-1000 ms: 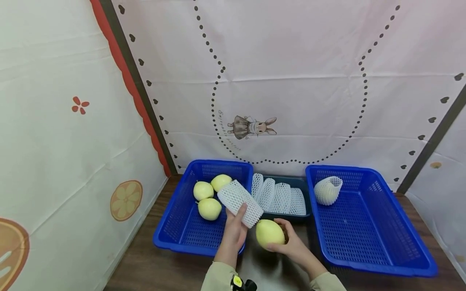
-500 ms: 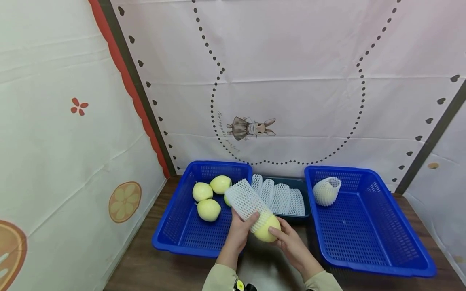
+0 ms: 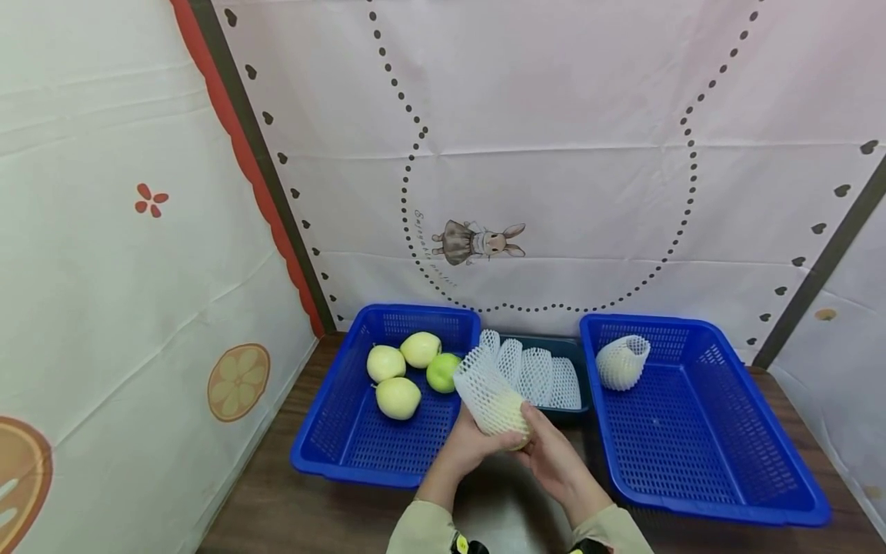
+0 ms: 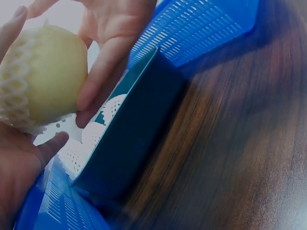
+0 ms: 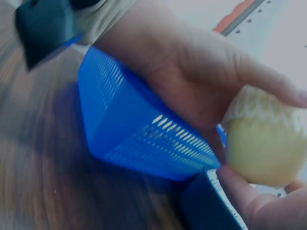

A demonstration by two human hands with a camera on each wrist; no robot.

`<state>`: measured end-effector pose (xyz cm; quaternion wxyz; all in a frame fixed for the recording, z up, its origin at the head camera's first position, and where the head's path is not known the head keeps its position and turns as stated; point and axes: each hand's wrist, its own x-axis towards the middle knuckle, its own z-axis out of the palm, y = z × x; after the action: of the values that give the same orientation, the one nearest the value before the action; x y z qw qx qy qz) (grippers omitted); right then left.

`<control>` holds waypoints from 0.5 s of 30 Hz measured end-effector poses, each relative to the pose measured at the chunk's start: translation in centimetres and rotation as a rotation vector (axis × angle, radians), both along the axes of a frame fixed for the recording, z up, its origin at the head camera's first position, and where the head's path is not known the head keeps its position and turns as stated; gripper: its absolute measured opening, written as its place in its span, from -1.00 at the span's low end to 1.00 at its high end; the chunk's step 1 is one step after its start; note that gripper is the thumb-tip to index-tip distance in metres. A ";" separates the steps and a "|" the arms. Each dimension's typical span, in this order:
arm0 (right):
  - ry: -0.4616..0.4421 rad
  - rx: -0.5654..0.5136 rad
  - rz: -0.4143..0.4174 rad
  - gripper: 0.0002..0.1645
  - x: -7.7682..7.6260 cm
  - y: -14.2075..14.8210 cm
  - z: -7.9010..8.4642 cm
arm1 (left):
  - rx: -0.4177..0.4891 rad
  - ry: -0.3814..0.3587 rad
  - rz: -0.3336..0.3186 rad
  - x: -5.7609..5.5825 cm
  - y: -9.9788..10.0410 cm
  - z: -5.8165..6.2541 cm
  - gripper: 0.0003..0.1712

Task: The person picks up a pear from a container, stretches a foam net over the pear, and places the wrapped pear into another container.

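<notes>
A pale yellow pear sits partly inside a white foam fruit net, its lower end bare in both wrist views. My left hand holds the net and the pear in it from the left, thumb across the front in the head view. My right hand grips the pear from the other side, with the thumb lying on the net's edge in the right wrist view. The upper part of the net stands hollow, tilted up and left. Both hands are over the table between two blue baskets.
The left blue basket holds several pale pears and a greener round fruit. A dark green tray with several foam nets stands behind the hands. The right blue basket holds a netted fruit.
The pear, bare in my right hand a second ago, has been brought to the net and pushed into it. Both hands have come together around it, uncovering the greener fruit in the basket.
</notes>
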<state>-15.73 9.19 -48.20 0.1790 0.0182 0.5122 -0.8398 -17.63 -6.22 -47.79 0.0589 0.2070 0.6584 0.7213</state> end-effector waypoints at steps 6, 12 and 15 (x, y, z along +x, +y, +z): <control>-0.078 -0.146 0.003 -0.42 -0.2 0.2 0.3 | -0.004 0.049 0.038 0.4 -0.1 0.3 0.28; -0.108 -0.315 0.032 -0.56 -0.1 0.2 0.2 | -0.014 0.023 0.112 -0.3 -0.1 -1.1 0.30; -0.142 -0.350 0.024 -0.47 0.1 0.1 0.3 | -0.057 -0.037 0.134 -0.9 -0.1 -2.0 0.28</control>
<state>-15.65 9.25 -47.86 0.2253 0.0399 0.3444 -0.9105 -18.48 -6.29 -49.83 0.0286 0.1474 0.6896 0.7084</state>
